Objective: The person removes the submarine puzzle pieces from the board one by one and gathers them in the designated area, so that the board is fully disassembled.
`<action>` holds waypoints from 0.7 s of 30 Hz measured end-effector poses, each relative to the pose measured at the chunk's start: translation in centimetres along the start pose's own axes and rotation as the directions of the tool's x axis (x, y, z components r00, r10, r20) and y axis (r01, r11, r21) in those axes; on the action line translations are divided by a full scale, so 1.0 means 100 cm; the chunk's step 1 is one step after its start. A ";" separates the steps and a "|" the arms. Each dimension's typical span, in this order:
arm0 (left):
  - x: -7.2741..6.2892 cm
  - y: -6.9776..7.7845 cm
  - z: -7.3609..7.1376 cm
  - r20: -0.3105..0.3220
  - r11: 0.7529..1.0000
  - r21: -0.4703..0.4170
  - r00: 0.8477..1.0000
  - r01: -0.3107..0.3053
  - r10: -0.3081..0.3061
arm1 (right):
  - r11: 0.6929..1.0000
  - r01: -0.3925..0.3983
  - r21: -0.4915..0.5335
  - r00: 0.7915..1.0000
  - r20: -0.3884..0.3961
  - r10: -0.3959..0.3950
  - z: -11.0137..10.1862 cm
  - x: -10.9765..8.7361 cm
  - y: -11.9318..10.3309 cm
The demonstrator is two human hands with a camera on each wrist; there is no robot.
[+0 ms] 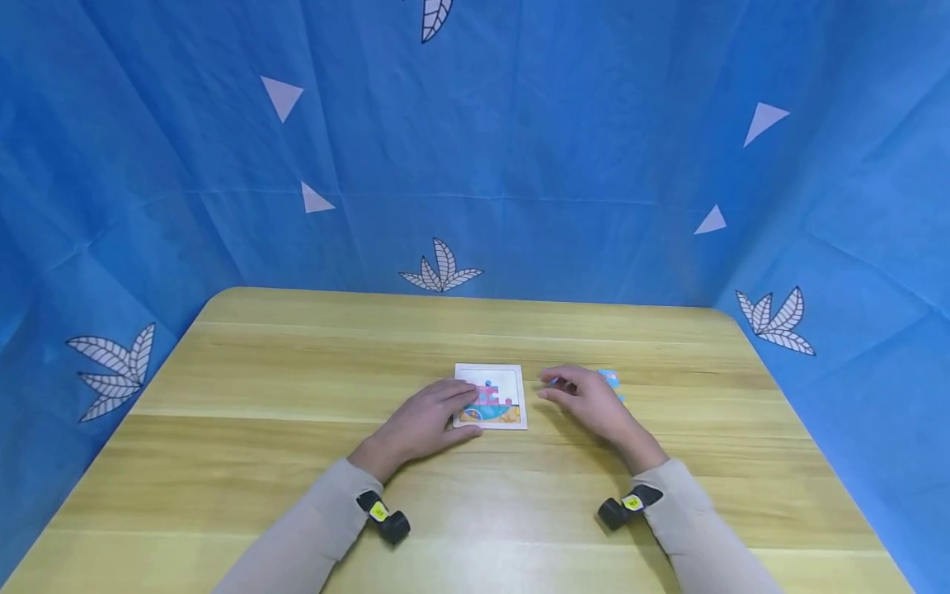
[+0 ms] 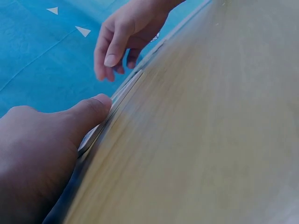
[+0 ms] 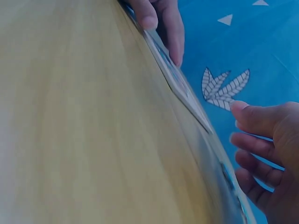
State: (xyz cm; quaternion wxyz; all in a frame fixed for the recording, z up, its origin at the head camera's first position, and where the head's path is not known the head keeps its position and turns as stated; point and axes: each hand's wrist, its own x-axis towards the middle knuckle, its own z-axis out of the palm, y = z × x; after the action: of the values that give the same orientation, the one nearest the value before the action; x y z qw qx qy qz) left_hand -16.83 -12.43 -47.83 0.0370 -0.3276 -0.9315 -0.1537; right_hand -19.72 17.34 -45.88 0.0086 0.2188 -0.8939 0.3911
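Observation:
A small white-framed jigsaw puzzle board lies on the table, with pink, teal and orange pieces fitted in its lower part and a bare white area above. My left hand holds the board at its left side; its thumb lies along the near edge while the fingers reach over the top. To the right of the board, my right hand hovers with thumb and fingers bent. A bit of blue shows by its fingertips, but whether they pinch a piece is unclear. Loose blue puzzle pieces lie beyond that hand, partly hidden by it.
The wooden table has rounded far corners. Blue cloth with white leaf and triangle prints hangs behind it and at both sides. Each wrist wears a strap with a small black camera.

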 end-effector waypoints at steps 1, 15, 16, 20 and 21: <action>0.000 0.000 0.000 -0.001 1.000 0.000 1.000 0.007 -0.007 | 1.000 0.001 -0.009 1.000 0.005 -0.001 0.002 0.002 -0.002; 0.003 0.000 -0.001 0.025 0.999 0.005 0.999 0.042 -0.042 | 0.998 0.061 -0.035 0.992 0.110 -0.057 0.023 0.034 -0.027; 0.003 0.000 -0.001 0.026 0.999 0.005 0.999 0.042 -0.042 | 0.997 0.071 -0.040 0.991 0.117 -0.066 0.025 0.036 -0.028; 0.002 -0.001 -0.001 0.022 0.999 0.006 0.999 0.040 -0.040 | 0.992 0.097 -0.083 0.988 0.130 -0.085 0.032 0.040 -0.031; 0.002 -0.001 -0.001 0.020 0.999 0.003 0.999 0.038 -0.038 | 0.991 0.097 -0.094 0.988 0.133 -0.084 0.034 0.041 -0.031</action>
State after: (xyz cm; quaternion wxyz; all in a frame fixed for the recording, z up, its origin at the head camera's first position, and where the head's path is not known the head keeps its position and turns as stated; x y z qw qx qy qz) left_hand -17.04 -12.41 -47.75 0.0251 -0.3111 -0.9382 -0.1496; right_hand -21.69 11.51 -45.27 -0.0204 0.2834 -0.9001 0.3302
